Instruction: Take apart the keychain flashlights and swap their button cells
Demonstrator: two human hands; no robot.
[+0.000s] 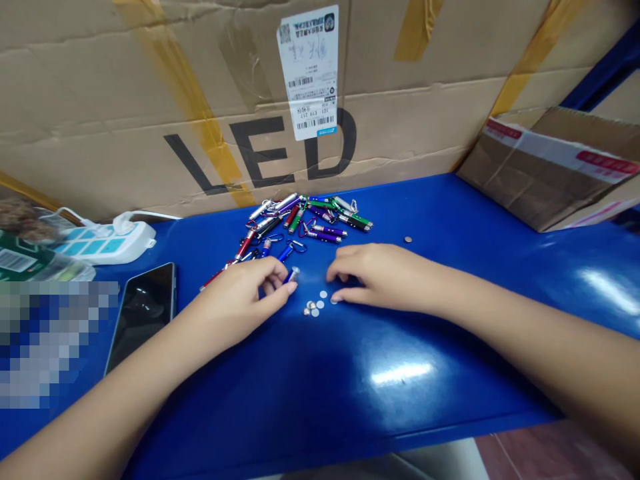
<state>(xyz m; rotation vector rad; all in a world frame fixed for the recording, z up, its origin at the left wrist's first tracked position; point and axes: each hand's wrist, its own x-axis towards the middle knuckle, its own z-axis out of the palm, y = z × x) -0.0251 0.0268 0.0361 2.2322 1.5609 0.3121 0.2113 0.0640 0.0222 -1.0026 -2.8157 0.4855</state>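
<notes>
My left hand [245, 287] is closed around a small blue keychain flashlight [293, 274], its silvery end showing past the fingertips. My right hand [380, 273] hovers low over the blue table, thumb and curled fingers apart, with the thumb tip at a small round disc [334, 301]. Whether the thumb presses on that disc, I cannot tell. Between the hands lie several button cells [307, 311] and pale discs [321, 304]. Behind them is a loose pile of metal keychain flashlights [327, 230] in blue, purple, green, red, black and silver, many with carabiner clips.
A lone button cell [408, 239] lies beyond my right wrist. At left are a phone [143, 310], a white power strip [120, 243] and a plastic bag [30, 257]. A large cardboard box [400, 127] closes off the back; a smaller carton [550, 170] stands right.
</notes>
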